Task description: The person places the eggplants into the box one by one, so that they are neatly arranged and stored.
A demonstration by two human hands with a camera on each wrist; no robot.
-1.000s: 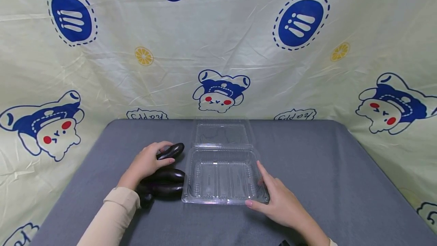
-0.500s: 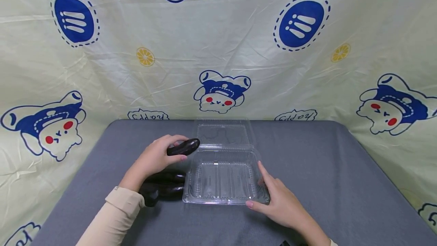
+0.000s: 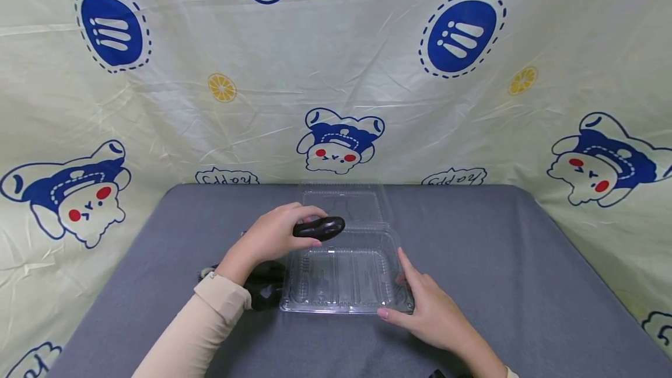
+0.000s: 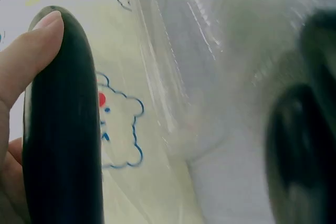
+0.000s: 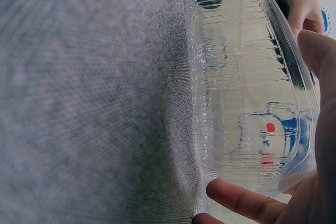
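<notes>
A dark purple eggplant (image 3: 325, 228) is pinched between the thumb and fingers of my left hand (image 3: 270, 241), above the far left part of a clear plastic clamshell container (image 3: 336, 310). In the left wrist view, my thumb presses on that eggplant (image 4: 65, 119) near its tip. The container's lid (image 3: 343, 206) stands folded back on the far side. My right hand (image 3: 433, 311) rests against the container's near right corner, thumb at the front rim and extended fingers along the right side. More eggplants (image 3: 266, 293) lie left of the container, partly hidden by my left wrist.
The grey cloth-covered table (image 3: 488, 238) spreads out on both sides of the container. Behind it hangs a pale printed curtain (image 3: 336, 74). A small black object (image 3: 437, 373) shows at the bottom edge of the head view.
My left hand has lifted the eggplant from the table's left side and carried it right, over the container. My right hand has stayed at the container's corner.
</notes>
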